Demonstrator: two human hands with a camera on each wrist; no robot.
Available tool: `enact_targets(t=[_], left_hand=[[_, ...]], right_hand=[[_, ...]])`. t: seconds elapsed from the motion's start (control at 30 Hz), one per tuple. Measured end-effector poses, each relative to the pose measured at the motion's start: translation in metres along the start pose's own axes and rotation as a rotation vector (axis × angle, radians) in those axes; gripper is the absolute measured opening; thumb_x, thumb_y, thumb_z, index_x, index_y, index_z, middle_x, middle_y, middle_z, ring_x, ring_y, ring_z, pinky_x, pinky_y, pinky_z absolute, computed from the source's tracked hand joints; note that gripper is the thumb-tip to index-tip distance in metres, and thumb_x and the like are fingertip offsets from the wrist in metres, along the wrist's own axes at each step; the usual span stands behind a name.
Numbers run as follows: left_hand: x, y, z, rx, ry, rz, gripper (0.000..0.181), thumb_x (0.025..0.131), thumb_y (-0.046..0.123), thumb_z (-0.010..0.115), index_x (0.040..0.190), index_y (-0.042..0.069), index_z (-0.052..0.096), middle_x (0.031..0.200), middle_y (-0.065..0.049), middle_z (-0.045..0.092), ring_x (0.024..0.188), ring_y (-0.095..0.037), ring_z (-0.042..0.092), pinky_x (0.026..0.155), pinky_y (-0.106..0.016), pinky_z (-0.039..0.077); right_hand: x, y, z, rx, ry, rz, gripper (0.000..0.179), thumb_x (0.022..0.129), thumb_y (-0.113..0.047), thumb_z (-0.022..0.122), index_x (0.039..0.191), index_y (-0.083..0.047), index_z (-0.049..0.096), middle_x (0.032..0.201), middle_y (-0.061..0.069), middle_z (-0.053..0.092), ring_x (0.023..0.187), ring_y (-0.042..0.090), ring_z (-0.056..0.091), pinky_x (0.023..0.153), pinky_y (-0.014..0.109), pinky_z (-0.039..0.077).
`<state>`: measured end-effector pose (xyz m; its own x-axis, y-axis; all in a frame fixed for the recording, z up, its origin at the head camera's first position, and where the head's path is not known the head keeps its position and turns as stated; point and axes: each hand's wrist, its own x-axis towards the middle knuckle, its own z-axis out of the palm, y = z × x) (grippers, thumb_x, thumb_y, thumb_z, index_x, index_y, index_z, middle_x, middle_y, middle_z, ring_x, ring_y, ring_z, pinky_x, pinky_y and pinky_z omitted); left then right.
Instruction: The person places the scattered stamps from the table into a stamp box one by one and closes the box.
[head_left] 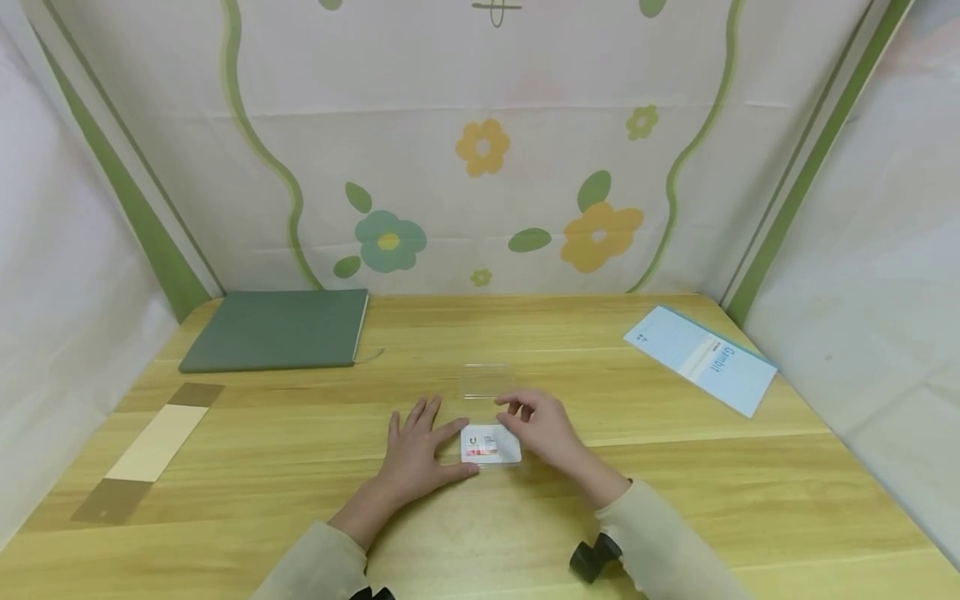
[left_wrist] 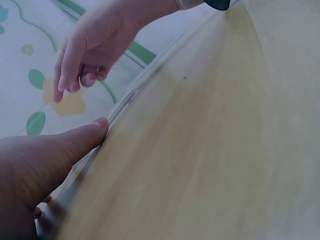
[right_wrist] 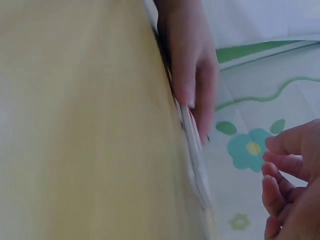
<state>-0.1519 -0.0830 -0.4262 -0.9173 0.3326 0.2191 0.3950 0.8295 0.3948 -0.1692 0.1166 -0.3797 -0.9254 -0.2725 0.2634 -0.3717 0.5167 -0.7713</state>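
A small clear plastic box (head_left: 516, 463) lies on the table with a stack of white cards (head_left: 491, 444) in it; the top card has red and dark print. My left hand (head_left: 417, 461) holds the box at its left end, thumb at the near edge and index finger at the far one, the other fingers spread on the table. My right hand (head_left: 542, 425) hovers over the right side of the cards, fingers loosely bent, thumb and index finger apart with nothing between them. Beyond the box lies a clear lid (head_left: 486, 382), faint against the wood.
A dark green notebook (head_left: 277, 331) lies at the back left. In front of it is a cream-coloured strip with brown ends (head_left: 157, 444). At the right lies a light blue pad (head_left: 701, 360) lettered "Gambit". A flowered curtain (head_left: 420, 150) closes off the back of the table.
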Motion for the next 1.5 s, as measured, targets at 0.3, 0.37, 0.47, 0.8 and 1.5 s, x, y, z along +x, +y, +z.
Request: enact_targets(t=[0.3, 0.37, 0.47, 0.8, 1.5], left_hand=[[-0.001, -0.001, 0.001, -0.023, 0.006, 0.002, 0.068, 0.064, 0.065, 0.057, 0.119, 0.024, 0.054, 0.135, -0.018, 0.028, 0.124, -0.035, 0.017, 0.091, -0.059, 0.002], [-0.001, -0.001, 0.001, -0.023, 0.009, 0.003, 0.068, 0.064, 0.065, 0.057, 0.119, 0.025, 0.054, 0.135, -0.018, 0.028, 0.124, -0.035, 0.017, 0.091, -0.059, 0.002], [0.000, -0.002, 0.002, -0.024, 0.010, 0.002, 0.067, 0.064, 0.064, 0.057, 0.119, 0.025, 0.054, 0.135, -0.017, 0.028, 0.124, -0.035, 0.017, 0.092, -0.059, 0.002], [-0.001, 0.000, 0.000, -0.038, 0.017, 0.016, 0.066, 0.065, 0.062, 0.059, 0.118, 0.023, 0.055, 0.133, -0.019, 0.029, 0.123, -0.037, 0.018, 0.091, -0.060, 0.002], [-0.001, 0.000, -0.001, -0.029, 0.030, 0.020, 0.066, 0.065, 0.063, 0.058, 0.118, 0.023, 0.055, 0.133, -0.019, 0.030, 0.123, -0.037, 0.019, 0.091, -0.060, 0.003]], right_hand=[[-0.006, 0.023, -0.033, 0.018, 0.028, 0.172, 0.018, 0.075, -0.004, 0.065, 0.092, -0.001, 0.064, 0.074, 0.000, 0.055, 0.069, 0.016, 0.048, 0.056, 0.026, 0.040], [-0.009, 0.031, -0.036, 0.018, 0.020, 0.174, 0.017, 0.074, -0.003, 0.065, 0.091, 0.000, 0.064, 0.074, 0.001, 0.055, 0.068, 0.016, 0.048, 0.057, 0.026, 0.041], [-0.013, 0.041, -0.037, 0.018, 0.003, 0.173, 0.016, 0.074, -0.001, 0.065, 0.089, 0.001, 0.063, 0.074, 0.001, 0.056, 0.068, 0.016, 0.049, 0.058, 0.026, 0.042], [-0.021, 0.058, -0.029, -0.044, -0.018, 0.226, 0.008, 0.074, -0.005, 0.066, 0.081, -0.005, 0.063, 0.075, 0.000, 0.054, 0.065, 0.014, 0.047, 0.057, 0.025, 0.041], [-0.022, 0.053, -0.024, -0.207, 0.003, 0.158, 0.012, 0.072, -0.004, 0.067, 0.076, -0.007, 0.056, 0.076, 0.001, 0.047, 0.065, 0.014, 0.042, 0.058, 0.027, 0.038]])
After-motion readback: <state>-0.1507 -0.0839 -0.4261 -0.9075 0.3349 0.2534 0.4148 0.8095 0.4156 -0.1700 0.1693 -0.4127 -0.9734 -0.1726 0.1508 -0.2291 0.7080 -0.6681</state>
